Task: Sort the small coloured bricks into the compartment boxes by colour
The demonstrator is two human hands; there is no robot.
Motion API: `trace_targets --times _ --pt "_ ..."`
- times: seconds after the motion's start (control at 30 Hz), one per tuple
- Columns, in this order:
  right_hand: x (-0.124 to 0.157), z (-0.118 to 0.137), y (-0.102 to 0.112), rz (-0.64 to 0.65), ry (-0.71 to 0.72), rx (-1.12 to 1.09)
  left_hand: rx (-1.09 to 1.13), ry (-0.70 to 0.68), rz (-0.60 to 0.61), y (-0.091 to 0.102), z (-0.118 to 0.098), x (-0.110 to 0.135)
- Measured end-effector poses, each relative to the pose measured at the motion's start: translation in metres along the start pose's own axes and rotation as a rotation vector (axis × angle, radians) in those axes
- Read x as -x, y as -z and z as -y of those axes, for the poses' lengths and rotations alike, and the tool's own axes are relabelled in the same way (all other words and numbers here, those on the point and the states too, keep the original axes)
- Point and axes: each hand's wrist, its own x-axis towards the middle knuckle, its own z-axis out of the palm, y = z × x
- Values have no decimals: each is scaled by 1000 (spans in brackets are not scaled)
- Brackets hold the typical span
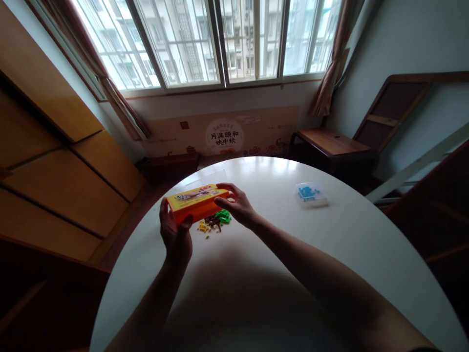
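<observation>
Both my hands hold an orange and yellow box (198,201) just above a round white table (278,254). My left hand (176,234) grips its near left end, thumb on the front side. My right hand (236,203) clasps the right end, fingers curled over the top edge. Under the box, on the table, lies a small heap of tiny pieces: green ones (223,216), brown ones (212,222) and yellow ones (202,227).
A clear plastic tray with blue pieces (310,193) sits on the table to the right. A clear lid or tray (210,177) lies behind the box. Wooden cabinets stand left, a low wooden table (331,143) back right, windows behind.
</observation>
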Motion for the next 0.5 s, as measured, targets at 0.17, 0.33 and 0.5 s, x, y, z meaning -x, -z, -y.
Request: trace_targets --times 0.17,0.33,0.5 --pt "-10 13 17 -174 -60 -14 38 62 214 -6 -11 9" --pt "-8 15 22 -158 -359 -163 19 35 330 -15 -25 19" --pt "-2 -3 25 -214 -369 -212 60 78 364 -22 -32 24"
